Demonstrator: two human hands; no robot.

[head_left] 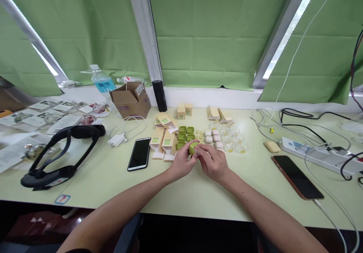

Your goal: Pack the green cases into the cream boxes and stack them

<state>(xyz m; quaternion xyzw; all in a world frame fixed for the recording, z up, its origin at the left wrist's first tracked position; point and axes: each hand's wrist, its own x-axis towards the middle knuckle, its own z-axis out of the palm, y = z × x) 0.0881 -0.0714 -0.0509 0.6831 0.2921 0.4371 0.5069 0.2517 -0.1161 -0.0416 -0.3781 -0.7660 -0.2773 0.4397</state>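
Note:
A small green cup (pixel 193 148) is held in my left hand (pixel 183 161), with the fingers wrapped round it, above the near part of the table. My right hand (pixel 213 163) meets it from the right, its thumb and fingertips pinched together against the cup's side. Whatever those fingertips hold, if anything, is too small to make out. Just beyond my hands stand several more green cups (pixel 190 129) in rows. To their right lie small yellow-marked pieces (pixel 200 132), white-pink rolls (pixel 209 139) and clear rounded pieces (pixel 241 147) with yellow spots.
Beige cartons (pixel 168 141) lie left of the cups, others (pixel 212 112) behind. A phone (pixel 139 154), black headset (pixel 64 154), cardboard box (pixel 131 101), water bottle (pixel 102 83) and black flask (pixel 159 96) are left. At right are another phone (pixel 297 176), a power strip (pixel 314 152) and tangled cables.

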